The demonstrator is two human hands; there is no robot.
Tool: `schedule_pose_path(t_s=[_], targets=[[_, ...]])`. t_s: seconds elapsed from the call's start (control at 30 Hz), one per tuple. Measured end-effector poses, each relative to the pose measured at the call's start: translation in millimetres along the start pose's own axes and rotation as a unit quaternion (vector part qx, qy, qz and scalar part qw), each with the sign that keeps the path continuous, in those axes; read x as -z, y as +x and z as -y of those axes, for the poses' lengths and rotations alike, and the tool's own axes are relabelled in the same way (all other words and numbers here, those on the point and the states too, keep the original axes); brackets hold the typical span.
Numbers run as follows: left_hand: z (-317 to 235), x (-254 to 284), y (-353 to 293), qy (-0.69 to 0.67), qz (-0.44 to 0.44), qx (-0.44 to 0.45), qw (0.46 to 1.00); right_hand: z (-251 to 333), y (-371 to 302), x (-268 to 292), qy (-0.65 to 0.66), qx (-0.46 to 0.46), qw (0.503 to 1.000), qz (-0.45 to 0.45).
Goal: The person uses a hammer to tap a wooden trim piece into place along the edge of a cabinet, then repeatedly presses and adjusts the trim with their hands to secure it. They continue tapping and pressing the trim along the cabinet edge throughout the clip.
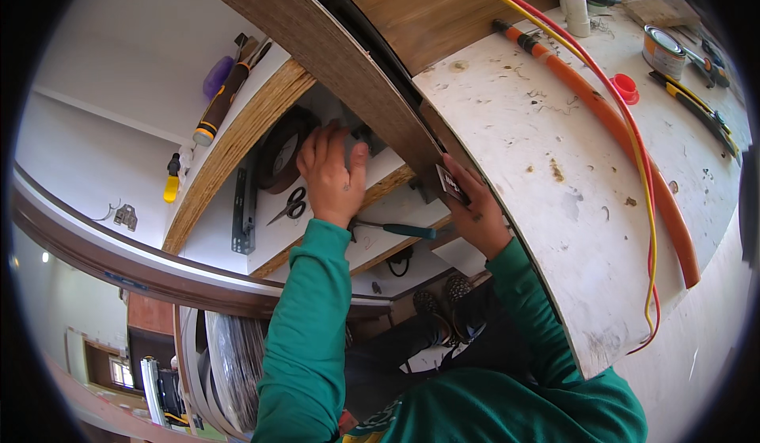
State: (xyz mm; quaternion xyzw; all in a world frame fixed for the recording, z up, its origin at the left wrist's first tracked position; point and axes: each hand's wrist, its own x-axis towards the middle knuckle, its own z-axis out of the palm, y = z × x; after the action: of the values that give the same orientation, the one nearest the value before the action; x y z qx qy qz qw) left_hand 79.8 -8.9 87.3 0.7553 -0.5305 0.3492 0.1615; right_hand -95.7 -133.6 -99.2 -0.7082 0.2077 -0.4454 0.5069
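My left hand, in a green sleeve, reaches up into the shelf space under the workbench. Its fingers are spread flat against the white back panel, and its thumb is beside a small dark fitting. My right hand grips a small dark block and presses it against the lower end of the long dark-edged wooden panel. A teal-handled screwdriver lies on the shelf board between my two wrists.
Scissors, a dark roll and a metal drawer slide lie on the shelf. The white benchtop carries an orange hose, red and yellow wires, a red cap, a tin and a yellow-black knife.
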Motion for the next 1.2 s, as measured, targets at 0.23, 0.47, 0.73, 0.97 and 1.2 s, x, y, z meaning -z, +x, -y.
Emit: schedule_pose_path(t_s=[0.23,0.47,0.73,0.97,1.2], targets=[[-2.7,0.0,1.2,-0.006,0.014,-0.008,1.000,-10.9,-5.1,20.5,0.052,-0.109,0.992,-0.023],[-5.6,1.6,2.3,0.013,0.050,0.001,0.999,-23.1,-16.0,39.7,-0.062,0.025,0.993,-0.098],[-5.7,-0.2,1.8,0.008,0.017,-0.015,1.000,-59.0,-7.1,11.1,0.189,-0.186,0.964,0.025],[-4.9,-1.8,1.1,0.012,0.025,-0.009,1.000,-101.9,-27.1,11.9,0.156,-0.274,0.949,-0.016],[-8.5,3.2,3.4,0.011,0.026,-0.008,1.000,-106.4,-34.1,-4.2,0.356,-0.195,0.912,-0.057]])
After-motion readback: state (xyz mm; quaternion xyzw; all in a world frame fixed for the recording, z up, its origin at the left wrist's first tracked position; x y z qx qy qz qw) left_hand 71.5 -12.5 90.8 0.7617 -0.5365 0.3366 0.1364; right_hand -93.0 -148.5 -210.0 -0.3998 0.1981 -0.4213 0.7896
